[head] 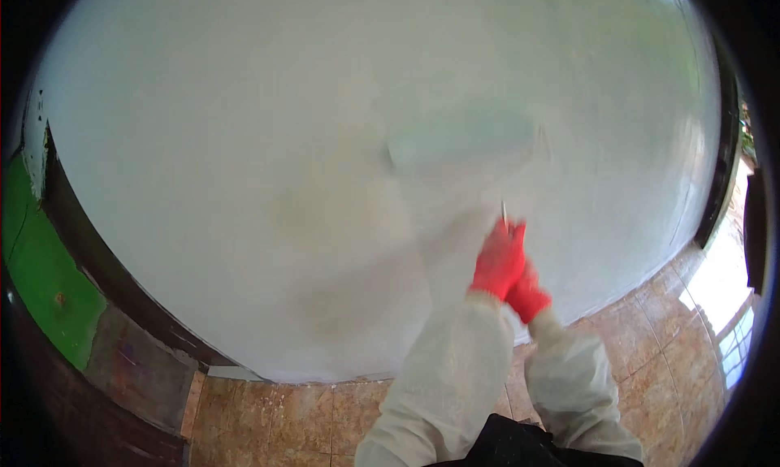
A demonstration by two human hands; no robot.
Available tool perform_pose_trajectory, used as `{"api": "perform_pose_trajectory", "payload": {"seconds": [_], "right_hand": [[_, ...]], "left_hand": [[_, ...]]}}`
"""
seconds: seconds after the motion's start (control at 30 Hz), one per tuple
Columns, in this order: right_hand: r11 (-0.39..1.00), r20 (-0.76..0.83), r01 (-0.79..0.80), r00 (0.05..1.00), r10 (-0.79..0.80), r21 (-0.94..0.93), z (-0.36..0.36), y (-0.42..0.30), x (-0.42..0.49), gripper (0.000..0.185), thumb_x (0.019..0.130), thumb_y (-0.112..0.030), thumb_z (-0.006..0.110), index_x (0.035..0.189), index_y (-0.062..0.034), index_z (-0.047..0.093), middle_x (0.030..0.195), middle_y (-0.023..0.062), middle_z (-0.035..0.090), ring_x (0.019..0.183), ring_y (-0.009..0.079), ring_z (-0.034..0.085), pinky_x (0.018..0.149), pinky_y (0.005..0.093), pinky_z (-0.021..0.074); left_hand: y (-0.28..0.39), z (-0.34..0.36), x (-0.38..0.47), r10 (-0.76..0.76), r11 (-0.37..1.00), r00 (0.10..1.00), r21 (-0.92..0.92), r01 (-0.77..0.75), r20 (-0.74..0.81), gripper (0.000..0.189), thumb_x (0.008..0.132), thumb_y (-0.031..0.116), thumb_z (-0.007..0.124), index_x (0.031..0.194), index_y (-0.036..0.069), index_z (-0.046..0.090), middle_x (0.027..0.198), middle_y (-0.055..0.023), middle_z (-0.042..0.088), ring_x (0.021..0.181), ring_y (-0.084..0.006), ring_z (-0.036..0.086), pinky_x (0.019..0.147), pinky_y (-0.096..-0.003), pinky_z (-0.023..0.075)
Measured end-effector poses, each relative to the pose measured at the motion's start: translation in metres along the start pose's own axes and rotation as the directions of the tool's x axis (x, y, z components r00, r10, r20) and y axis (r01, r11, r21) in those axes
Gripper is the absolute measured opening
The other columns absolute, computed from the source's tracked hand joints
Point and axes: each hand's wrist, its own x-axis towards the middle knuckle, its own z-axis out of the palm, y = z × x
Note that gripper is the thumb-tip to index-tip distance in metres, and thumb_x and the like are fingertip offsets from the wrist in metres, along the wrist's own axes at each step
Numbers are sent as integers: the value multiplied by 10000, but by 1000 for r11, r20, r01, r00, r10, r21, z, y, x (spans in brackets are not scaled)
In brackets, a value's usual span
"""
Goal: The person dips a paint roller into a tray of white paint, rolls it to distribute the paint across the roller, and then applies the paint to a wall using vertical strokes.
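Note:
Both of my hands wear red gloves and are closed, close together, around the handle of a paint roller, most of which my fingers hide. My left hand (498, 260) is the upper one, and my right hand (528, 293) sits just below it and to the right. A thin metal rod (504, 210) shows above the gloves. Beyond it the wide, pale roller cover (460, 139), blurred, lies against the white-coated wall (256, 162). A faint greenish tone shows through the coat at the upper right.
Brown tiles (298, 412) with white specks run along the wall's foot. At the left stand a dark frame (116, 272) and a bright green wall section (49, 272) above bare grey. A dark door frame (719, 150) edges the wall at the right, beside bright light on the floor.

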Motion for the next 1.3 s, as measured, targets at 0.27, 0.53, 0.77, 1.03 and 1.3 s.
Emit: {"api": "perform_pose_trajectory", "payload": {"seconds": [0.27, 0.53, 0.77, 1.03, 1.3], "right_hand": [[929, 284, -97, 936, 207, -358, 4, 3, -26, 556, 888, -219, 524, 1402, -96, 350, 1400, 128, 434, 1313, 287, 363, 1040, 347, 343], [985, 88, -167, 983, 164, 32, -89, -162, 139, 376, 874, -148, 547, 1242, -92, 492, 1045, 111, 620, 1012, 255, 592, 799, 367, 494], [969, -33, 204, 977, -210, -140, 28, 33, -16, 515, 919, -235, 494, 1390, -93, 343, 1342, 158, 465, 1242, 299, 442, 1003, 371, 380], [930, 360, 17, 924, 126, -368, 61, 137, -201, 463, 808, -116, 601, 1260, -80, 506, 1179, 188, 573, 1119, 323, 532, 914, 391, 451], [957, 243, -266, 927, 287, -115, -7, 21, -42, 374, 868, -175, 570, 1225, -84, 501, 1208, 160, 541, 1019, 319, 580, 837, 404, 469]], "left_hand": [[-49, 26, -29, -135, 991, 991, -24, 135, 9, 415, 901, 470, 508, 965, 64, 563, 936, -163, 612, 937, -344, 580, 825, -419, 441], [139, -87, 82, 235, 970, 951, -4, -241, -201, 422, 902, 456, 502, 995, 48, 560, 1030, -171, 606, 988, -356, 574, 845, -428, 431], [-52, 24, -15, -82, 996, 996, -36, 81, -46, 413, 903, 466, 505, 971, 60, 546, 956, -151, 606, 928, -335, 578, 814, -431, 440], [-169, 109, -137, -383, 917, 895, -20, 398, 227, 394, 892, 443, 555, 949, 53, 563, 796, -116, 637, 796, -263, 626, 762, -375, 469], [-35, 35, -42, -133, 925, 988, -349, 150, 73, 276, 919, 347, 551, 916, 73, 526, 700, -50, 586, 671, -168, 584, 662, -324, 455]]}}
